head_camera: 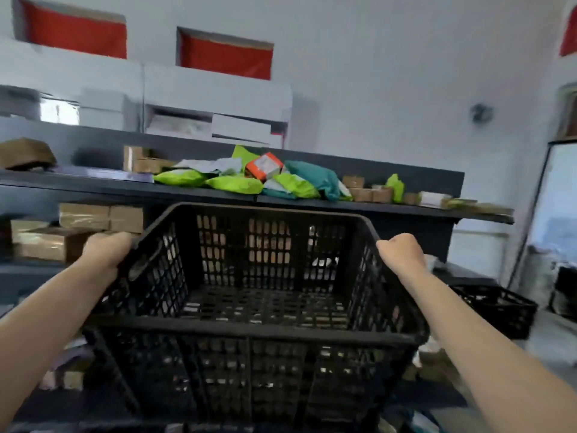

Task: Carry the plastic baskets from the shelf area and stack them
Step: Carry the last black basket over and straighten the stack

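The black perforated plastic basket fills the near view, empty and held up at chest height, so this looks like the carrying step; next it must be brought over and lowered squarely, perhaps onto the second black basket on the floor at right. The left hand and the right hand are each closed over a side rim. Beyond stands the dark shelf strewn with green packets.

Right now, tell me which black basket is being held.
The large black basket in the centre, gripped at its side rims by the left hand and right hand. The other basket sits low at the right, untouched.
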Demonstrator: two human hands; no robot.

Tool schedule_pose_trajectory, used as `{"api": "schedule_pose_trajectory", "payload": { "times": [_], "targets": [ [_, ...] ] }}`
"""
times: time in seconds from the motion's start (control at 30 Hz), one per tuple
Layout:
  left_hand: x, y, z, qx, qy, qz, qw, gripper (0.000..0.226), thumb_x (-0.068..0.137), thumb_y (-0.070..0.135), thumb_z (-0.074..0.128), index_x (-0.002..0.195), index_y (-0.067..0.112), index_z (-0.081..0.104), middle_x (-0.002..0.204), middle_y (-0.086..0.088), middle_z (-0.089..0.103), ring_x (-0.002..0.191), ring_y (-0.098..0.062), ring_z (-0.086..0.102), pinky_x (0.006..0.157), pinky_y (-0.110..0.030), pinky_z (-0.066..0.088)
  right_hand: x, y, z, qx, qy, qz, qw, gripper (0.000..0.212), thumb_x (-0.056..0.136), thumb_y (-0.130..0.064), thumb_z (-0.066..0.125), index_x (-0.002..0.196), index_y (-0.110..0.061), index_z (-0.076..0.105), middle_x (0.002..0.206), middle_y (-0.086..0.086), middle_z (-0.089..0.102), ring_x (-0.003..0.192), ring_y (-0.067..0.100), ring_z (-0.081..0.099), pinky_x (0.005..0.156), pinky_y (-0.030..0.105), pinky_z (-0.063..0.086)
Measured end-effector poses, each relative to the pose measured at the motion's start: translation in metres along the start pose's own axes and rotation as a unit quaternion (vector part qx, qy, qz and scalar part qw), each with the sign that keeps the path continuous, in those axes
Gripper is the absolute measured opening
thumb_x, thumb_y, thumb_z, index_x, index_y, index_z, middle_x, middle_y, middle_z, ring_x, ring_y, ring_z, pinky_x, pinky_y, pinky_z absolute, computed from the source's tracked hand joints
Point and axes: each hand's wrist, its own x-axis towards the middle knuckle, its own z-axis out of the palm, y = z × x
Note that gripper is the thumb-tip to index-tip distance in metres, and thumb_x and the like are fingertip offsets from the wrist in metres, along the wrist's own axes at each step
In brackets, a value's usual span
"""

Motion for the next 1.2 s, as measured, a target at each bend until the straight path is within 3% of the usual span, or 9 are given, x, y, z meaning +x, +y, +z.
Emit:
{"api": "schedule_pose_trajectory", "payload": {
  "times": [0.1,0.2,0.33,0.47,0.67,0.83,0.93,1.13,1.2],
  "targets": [
    [-0.029,0.007,0.044,-0.008,-0.066,-0.007,0.998,0.008,0.083,0.001,0.058,0.086,-0.005,0.054,0.083,-0.027,0.056,0.061,-0.035,0.05,0.041,-0.028,0.049,-0.001,0.028,-0.053,-0.027,0.045,0.015,0.999,0.042,0.088,-0.017,0.053,0.053,-0.013,0.032,0.049,0.003,0.03,0.046,0.023,0.035,0.048,0.03,0.025],
    [-0.047,0.013,0.09,-0.023,-0.123,0.0,0.992,0.016,0.084,0.004,0.058,0.093,-0.009,0.057,0.085,-0.024,0.059,0.063,-0.031,0.052,0.066,-0.038,0.047,-0.007,0.056,-0.093,-0.048,0.089,0.026,0.995,0.034,0.085,-0.018,0.055,0.054,-0.012,0.042,0.052,0.006,0.04,0.051,0.024,0.042,0.049,0.029,0.028],
    [-0.064,0.03,0.146,-0.011,-0.185,0.025,0.982,0.014,0.082,-0.001,0.054,0.07,-0.008,0.05,0.069,-0.025,0.061,0.059,-0.03,0.051,0.057,-0.035,0.049,-0.019,0.085,-0.138,-0.072,0.14,0.085,0.984,0.021,0.081,-0.017,0.058,0.065,-0.003,0.055,0.064,0.013,0.053,0.064,0.028,0.053,0.055,0.029,0.036],
    [-0.07,0.045,0.206,-0.027,-0.248,0.041,0.968,0.021,0.082,0.002,0.056,0.097,-0.012,0.055,0.087,-0.024,0.056,0.064,-0.031,0.053,0.068,-0.037,0.044,-0.024,0.108,-0.179,-0.091,0.198,0.115,0.969,0.015,0.075,-0.015,0.059,0.074,-0.001,0.062,0.072,0.017,0.063,0.075,0.034,0.062,0.06,0.032,0.042],
    [-0.096,0.045,0.296,-0.042,-0.331,0.035,0.942,0.03,0.083,0.004,0.057,0.109,-0.012,0.057,0.097,-0.022,0.059,0.084,-0.036,0.058,0.073,-0.036,0.043,-0.033,0.153,-0.224,-0.103,0.252,0.174,0.946,0.018,0.075,-0.012,0.058,0.061,-0.004,0.052,0.058,0.014,0.054,0.059,0.029,0.055,0.053,0.03,0.035],
    [-0.144,0.033,0.377,-0.01,-0.401,0.025,0.916,0.03,0.084,0.005,0.055,0.109,-0.012,0.058,0.089,-0.023,0.058,0.064,-0.029,0.05,0.06,-0.032,0.04,-0.023,0.216,-0.264,-0.123,0.264,0.241,0.926,0.024,0.074,-0.015,0.058,0.058,-0.013,0.04,0.058,0.008,0.042,0.059,0.028,0.046,0.049,0.03,0.029],
    [-0.184,0.015,0.433,0.041,-0.422,0.024,0.906,0.04,0.082,0.003,0.06,0.118,-0.012,0.051,0.114,-0.024,0.06,0.089,-0.037,0.06,0.069,-0.038,0.046,-0.006,0.265,-0.29,-0.132,0.263,0.266,0.918,0.025,0.073,-0.013,0.056,0.057,-0.015,0.036,0.053,0.006,0.037,0.049,0.022,0.039,0.048,0.029,0.026],
    [-0.271,-0.002,0.547,0.079,-0.415,-0.001,0.907,0.013,0.077,-0.002,0.062,0.081,-0.014,0.062,0.073,-0.025,0.064,0.066,-0.031,0.053,0.063,-0.035,0.043,0.054,0.372,-0.352,-0.114,0.26,0.299,0.911,0.02,0.076,-0.013,0.058,0.061,-0.008,0.046,0.054,0.009,0.045,0.055,0.025,0.048,0.053,0.029,0.033],
    [-0.292,-0.002,0.574,0.091,-0.428,-0.002,0.899,0.018,0.08,-0.003,0.06,0.062,-0.006,0.059,0.039,-0.017,0.058,0.058,-0.03,0.049,0.054,-0.033,0.039,0.077,0.4,-0.369,-0.103,0.255,0.294,0.915,0.025,0.081,-0.016,0.059,0.06,-0.007,0.049,0.054,0.009,0.048,0.056,0.025,0.051,0.055,0.03,0.035]
  ]
}}
